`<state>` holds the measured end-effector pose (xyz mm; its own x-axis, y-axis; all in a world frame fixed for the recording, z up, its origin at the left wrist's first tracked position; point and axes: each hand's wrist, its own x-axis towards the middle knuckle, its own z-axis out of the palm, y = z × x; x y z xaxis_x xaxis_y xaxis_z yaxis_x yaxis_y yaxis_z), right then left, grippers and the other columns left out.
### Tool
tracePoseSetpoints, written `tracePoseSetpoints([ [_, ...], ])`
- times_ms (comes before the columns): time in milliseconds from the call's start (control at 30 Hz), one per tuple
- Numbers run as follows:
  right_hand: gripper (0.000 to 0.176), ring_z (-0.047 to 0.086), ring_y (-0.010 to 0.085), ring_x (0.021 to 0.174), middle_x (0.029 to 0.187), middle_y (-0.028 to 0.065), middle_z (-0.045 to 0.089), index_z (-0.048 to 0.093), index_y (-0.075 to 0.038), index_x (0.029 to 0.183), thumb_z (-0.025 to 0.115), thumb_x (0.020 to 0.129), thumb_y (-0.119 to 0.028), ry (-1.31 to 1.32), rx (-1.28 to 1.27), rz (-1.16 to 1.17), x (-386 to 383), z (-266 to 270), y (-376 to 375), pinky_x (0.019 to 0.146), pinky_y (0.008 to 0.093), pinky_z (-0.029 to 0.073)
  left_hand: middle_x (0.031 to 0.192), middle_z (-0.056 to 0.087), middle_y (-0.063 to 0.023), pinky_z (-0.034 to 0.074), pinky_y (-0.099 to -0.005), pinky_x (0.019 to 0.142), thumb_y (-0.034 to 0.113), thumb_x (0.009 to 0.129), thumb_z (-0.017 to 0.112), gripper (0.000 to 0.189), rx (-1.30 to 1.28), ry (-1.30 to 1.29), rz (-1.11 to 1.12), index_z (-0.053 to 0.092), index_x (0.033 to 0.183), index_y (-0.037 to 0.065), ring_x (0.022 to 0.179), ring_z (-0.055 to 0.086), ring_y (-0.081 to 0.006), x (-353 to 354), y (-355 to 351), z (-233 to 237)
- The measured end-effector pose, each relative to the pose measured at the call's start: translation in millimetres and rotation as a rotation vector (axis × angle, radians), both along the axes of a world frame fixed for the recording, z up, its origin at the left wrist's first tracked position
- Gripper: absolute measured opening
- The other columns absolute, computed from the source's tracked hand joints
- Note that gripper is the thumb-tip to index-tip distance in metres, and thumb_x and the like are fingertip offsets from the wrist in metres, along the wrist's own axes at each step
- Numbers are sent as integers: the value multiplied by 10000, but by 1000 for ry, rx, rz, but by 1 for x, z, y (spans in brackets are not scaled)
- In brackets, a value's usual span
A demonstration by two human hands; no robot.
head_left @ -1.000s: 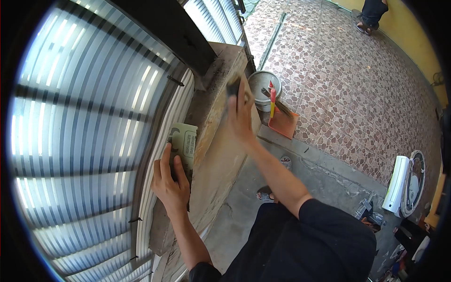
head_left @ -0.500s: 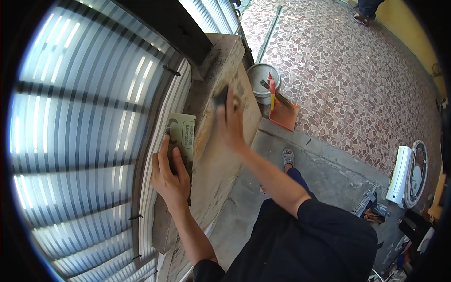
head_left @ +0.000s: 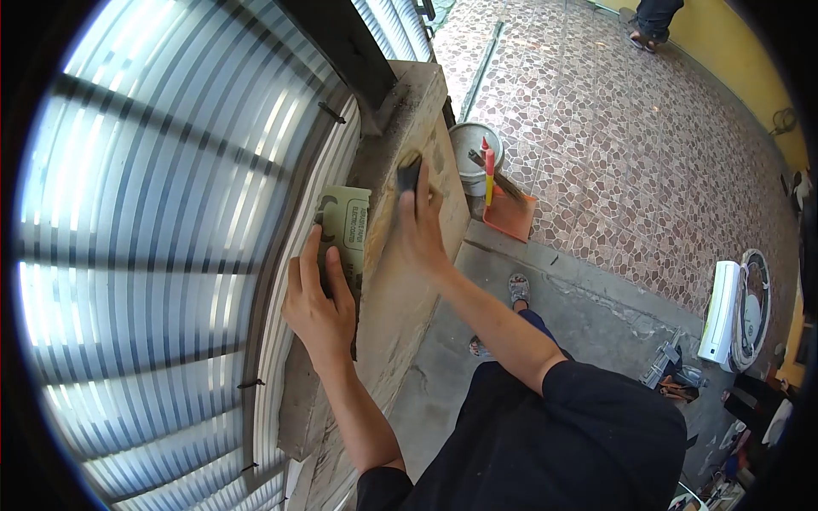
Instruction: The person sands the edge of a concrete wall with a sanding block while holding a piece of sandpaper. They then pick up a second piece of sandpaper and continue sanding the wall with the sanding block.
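Observation:
My left hand rests on a greenish sheet of sandpaper, printed side up, on top of a low concrete wall. Its fingers are stretched out and apart over the sheet; the palm hides the lower part. To the right, my right hand grips a small dark piece of folded sandpaper. It presses the piece against the wall's upper edge, which is worn pale tan there. The fingers cover much of the piece.
Corrugated translucent panels and a dark metal post border the wall's left side. Beyond it stand a bucket and an orange dustpan. A white air-conditioner unit and tools lie right. Another person's legs show far back.
My right hand was blurred by motion and is now sharper at nearly the same stretch of edge. My left hand stays on the sandpaper sheet. The whole view has shifted slightly.

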<state>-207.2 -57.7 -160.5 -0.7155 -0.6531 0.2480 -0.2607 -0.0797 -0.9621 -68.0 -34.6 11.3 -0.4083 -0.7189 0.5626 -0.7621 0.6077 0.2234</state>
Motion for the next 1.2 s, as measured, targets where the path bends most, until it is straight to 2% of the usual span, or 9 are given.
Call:
tracePoseSetpoints([
  [167, 706, 473, 512, 1280, 1532, 417, 386, 122, -91, 1741, 279, 1176, -484, 136, 5, -103, -128, 24, -81, 1145, 526, 377, 1043, 761, -161, 570, -405, 673, 149, 1091, 636, 294, 54, 17, 16, 706, 1365, 70, 838, 757, -309, 2, 3, 0],
  [267, 692, 484, 475, 1240, 1437, 372, 457, 151, -108, 1740, 373, 1175, -440, -182, 35, -54, -165, 41, -99, 1126, 505, 382, 1016, 755, -148, 560, -399, 642, 159, 1091, 641, 293, 22, 10, 0, 707, 1364, 79, 805, 750, -295, 2, 1, 0],
  [367, 686, 492, 458, 1239, 1309, 343, 482, 168, -125, 1743, 400, 1171, -423, 169, -206, -195, -100, 17, -76, 1125, 489, 393, 987, 747, -137, 551, -395, 616, 166, 1090, 645, 291, 39, 13, 24, 709, 1363, 91, 775, 739, -283, 0, 1, -1],
  [500, 683, 490, 457, 1267, 1498, 354, 393, 168, -143, 1750, 394, 1167, -414, 154, -162, -64, 10, -8, 1, 1122, 498, 418, 973, 742, -131, 548, -396, 606, 168, 1081, 656, 290, 25, 8, 25, 710, 1357, 96, 757, 732, -284, 0, 2, 0],
  [633, 686, 483, 476, 1264, 1431, 355, 418, 136, -141, 1752, 352, 1173, -438, 213, -107, -86, -51, 15, -29, 1124, 521, 410, 878, 673, -80, 492, -385, 529, 185, 1056, 695, 315, -77, 14, -14, 699, 1367, 132, 619, 648, -246, 3, -3, -5],
  [767, 671, 448, 496, 1286, 1433, 405, 395, 142, -112, 1743, 294, 1183, -451, 9, -29, -76, -127, 42, -72, 1180, 511, 338, 979, 742, -134, 547, -399, 607, 176, 1067, 674, 287, -2, 12, 28, 714, 1344, 111, 737, 720, -292, 1, 3, 1],
  [900, 677, 426, 503, 1328, 1497, 405, 372, 153, -98, 1739, 324, 1180, -441, 355, -215, -138, -79, -17, -65, 1175, 504, 362, 985, 739, -123, 544, -397, 603, 183, 1064, 679, 289, 28, 16, 38, 715, 1344, 122, 723, 713, -286, -1, 3, 2],
  [1067, 677, 417, 512, 1341, 1530, 396, 383, 134, -108, 1745, 355, 1171, -390, 263, -59, 25, -10, -15, 1, 1099, 522, 454, 974, 731, -108, 538, -389, 602, 191, 1052, 699, 302, 17, 12, 40, 715, 1348, 131, 700, 704, -276, -2, 3, 1],
  [1200, 692, 463, 507, 1290, 1523, 402, 375, 80, -131, 1751, 314, 1174, -433, 422, -40, -106, -132, -24, -88, 1117, 535, 424, 947, 722, -100, 531, -385, 600, 196, 1041, 717, 310, 22, 8, 58, 717, 1345, 134, 684, 694, -266, -2, 3, 1],
])
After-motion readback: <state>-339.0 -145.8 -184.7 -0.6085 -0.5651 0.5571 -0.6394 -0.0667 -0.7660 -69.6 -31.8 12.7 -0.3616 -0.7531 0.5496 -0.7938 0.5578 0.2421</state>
